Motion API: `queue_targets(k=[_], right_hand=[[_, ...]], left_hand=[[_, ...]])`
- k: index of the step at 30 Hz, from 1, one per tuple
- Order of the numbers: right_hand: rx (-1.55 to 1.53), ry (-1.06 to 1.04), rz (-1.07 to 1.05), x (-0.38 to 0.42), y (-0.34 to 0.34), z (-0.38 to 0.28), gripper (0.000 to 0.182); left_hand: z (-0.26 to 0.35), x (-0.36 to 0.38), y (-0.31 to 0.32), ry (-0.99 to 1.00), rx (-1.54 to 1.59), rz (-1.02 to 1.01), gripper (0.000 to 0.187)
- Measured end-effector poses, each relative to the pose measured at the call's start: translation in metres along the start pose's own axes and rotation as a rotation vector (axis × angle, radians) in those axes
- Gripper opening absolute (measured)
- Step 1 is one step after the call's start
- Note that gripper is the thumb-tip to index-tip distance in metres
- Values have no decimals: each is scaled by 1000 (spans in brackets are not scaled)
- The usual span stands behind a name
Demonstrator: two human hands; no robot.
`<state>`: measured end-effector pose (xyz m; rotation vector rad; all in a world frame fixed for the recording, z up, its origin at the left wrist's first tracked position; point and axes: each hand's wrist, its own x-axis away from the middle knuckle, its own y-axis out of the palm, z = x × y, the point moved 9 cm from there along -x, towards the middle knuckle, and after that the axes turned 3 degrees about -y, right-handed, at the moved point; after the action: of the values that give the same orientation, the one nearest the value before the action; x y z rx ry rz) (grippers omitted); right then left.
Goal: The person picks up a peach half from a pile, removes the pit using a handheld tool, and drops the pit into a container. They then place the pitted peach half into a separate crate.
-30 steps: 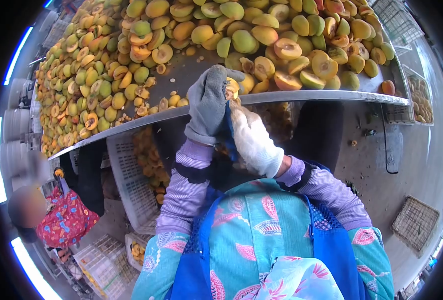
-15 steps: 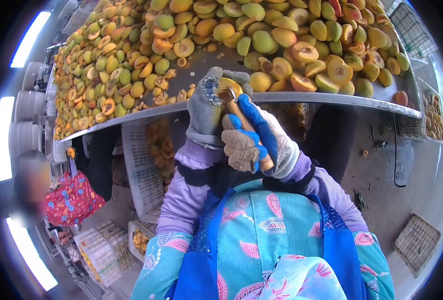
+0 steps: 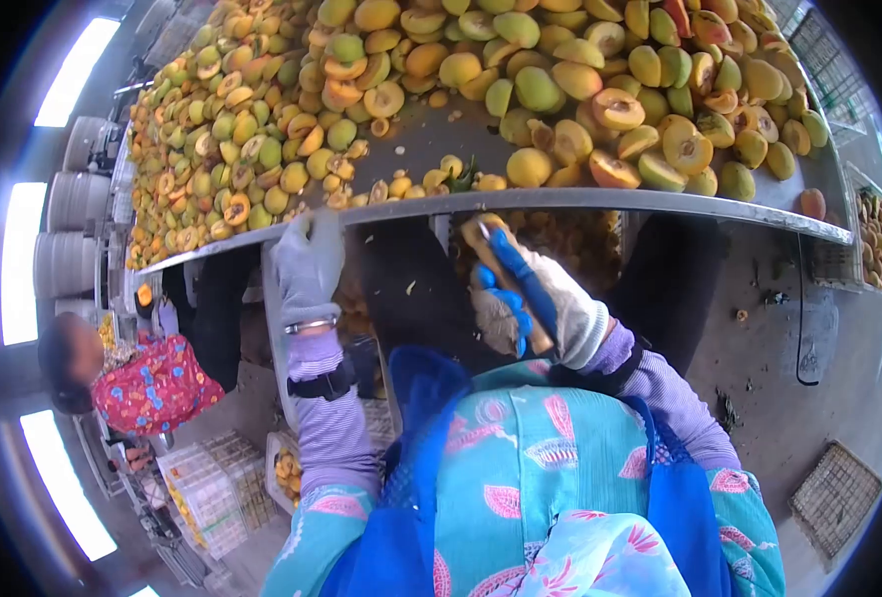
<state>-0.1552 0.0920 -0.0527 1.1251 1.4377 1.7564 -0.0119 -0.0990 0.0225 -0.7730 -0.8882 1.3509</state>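
My right hand (image 3: 521, 298), in a white and blue glove, is closed round the wooden handle of a tool (image 3: 483, 237), just below the table's metal edge (image 3: 580, 197). Near that edge, further left, is my left hand (image 3: 309, 264) in a grey glove; its fingers are blurred, and I cannot make out whether they hold anything. Halved and whole yellow-green fruits (image 3: 536, 90) cover much of the tabletop. Small fruit pieces (image 3: 401, 185) lie along the front edge between my hands.
Below the table, a crate of fruit pieces (image 3: 570, 239) shows behind my right hand. At the right are a crate of fruit (image 3: 874, 239) and a wire-like crate (image 3: 834, 497) on the floor. Another person (image 3: 157, 383) in red patterned clothing is at the left, near white crates (image 3: 217, 488).
My hands have separated. The left one has moved left and down to the table edge; the right one, still round the tool, has moved slightly down and right. The view has shifted a little.
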Motion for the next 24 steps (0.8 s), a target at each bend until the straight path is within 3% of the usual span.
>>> queue_targets(k=[1, 2, 4, 5, 6, 7, 8, 10, 11, 12, 14, 15, 17, 18, 20, 21, 24], right_hand=[[128, -66, 142, 3, -31, -6, 50], [130, -77, 148, 9, -28, -7, 50], [336, -261, 394, 33, -34, -29, 51], [246, -282, 426, 39, -35, -35, 50], [342, -342, 528, 52, -35, -48, 48], [419, -456, 603, 60, -36, -60, 46], [496, -566, 676, 68, -37, -72, 43], [592, -613, 721, 74, -27, -85, 41], [691, -647, 755, 75, -22, -93, 39], [685, -652, 746, 66, -27, -96, 39], [1419, -1240, 689, 68, 25, -117, 36], [1451, -1008, 691, 54, 19, -112, 34], [1476, -914, 662, 42, 30, -111, 34], [1498, -840, 645, 35, 34, -109, 34], [1470, -786, 692, 34, 31, -107, 36], [1423, -810, 663, 32, 27, -105, 38], [1314, -722, 658, 32, 25, -99, 40]], left_hand=[[14, -3, -1, 362, -242, 209, 20], [48, 4, 9, 415, -50, 95, 22], [128, 33, 44, 498, 213, -121, 28], [158, 39, 77, 502, 124, -294, 35], [178, 39, 115, 533, -118, -354, 45], [194, 43, 153, 676, -381, -384, 50], [199, 32, 163, 686, -375, -389, 50], [206, 28, 185, 842, -366, -632, 57], [198, 33, 171, 669, -305, -883, 56], [180, 25, 165, 671, -316, -878, 56], [168, 30, 147, 439, 757, -1256, 50], [156, 40, 150, 423, 756, -1253, 50], [151, 39, 128, 380, 1044, -887, 40], [149, 41, 127, 381, 1051, -887, 40], [163, 53, 101, 810, 719, -569, 42], [155, 52, 117, 455, 1065, -813, 44], [160, 59, 106, 517, 1044, -696, 47]])
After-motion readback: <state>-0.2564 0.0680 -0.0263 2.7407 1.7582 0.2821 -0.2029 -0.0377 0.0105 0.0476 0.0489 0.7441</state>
